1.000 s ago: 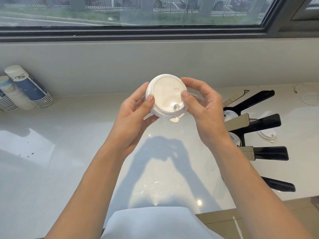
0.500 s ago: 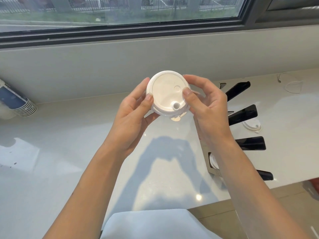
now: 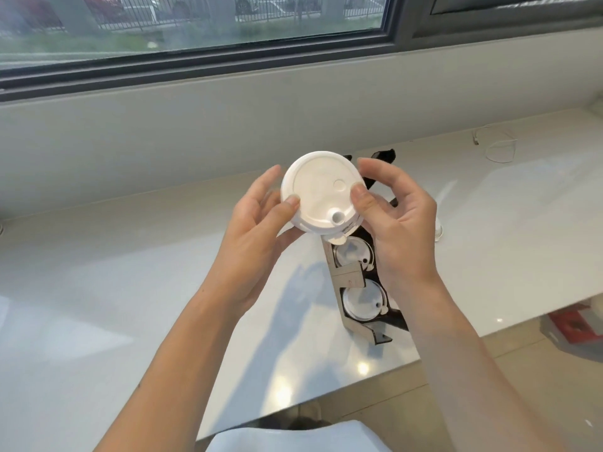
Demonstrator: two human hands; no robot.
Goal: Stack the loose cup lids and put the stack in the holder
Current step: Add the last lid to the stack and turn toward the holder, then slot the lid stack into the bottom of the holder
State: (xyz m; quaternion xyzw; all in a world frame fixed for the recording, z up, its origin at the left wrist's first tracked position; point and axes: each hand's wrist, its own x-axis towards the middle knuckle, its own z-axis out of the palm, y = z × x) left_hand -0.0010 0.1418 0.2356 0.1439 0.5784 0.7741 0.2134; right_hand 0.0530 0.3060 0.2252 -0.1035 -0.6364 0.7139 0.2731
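Note:
A stack of white cup lids [image 3: 321, 195] is held in the air between both hands, its flat top with a sip hole facing me. My left hand [image 3: 257, 223] grips its left rim, thumb on top. My right hand [image 3: 396, 220] grips the right rim, thumb pressed on the lid. Directly below and behind them stands the black holder [image 3: 349, 277] on the white counter, with lids lying in two of its compartments [image 3: 363, 301]. My right wrist hides the holder's right side.
The white counter [image 3: 130, 288] runs along a wall under a window. A thin white cable [image 3: 499, 148] lies at the far right. The counter's front edge falls to a tiled floor, where a red object [image 3: 574, 324] lies.
My view has swung right, so the paper cups at the left have left the frame. The holder now sits under my hands. Both hands keep the same grip on the lids.

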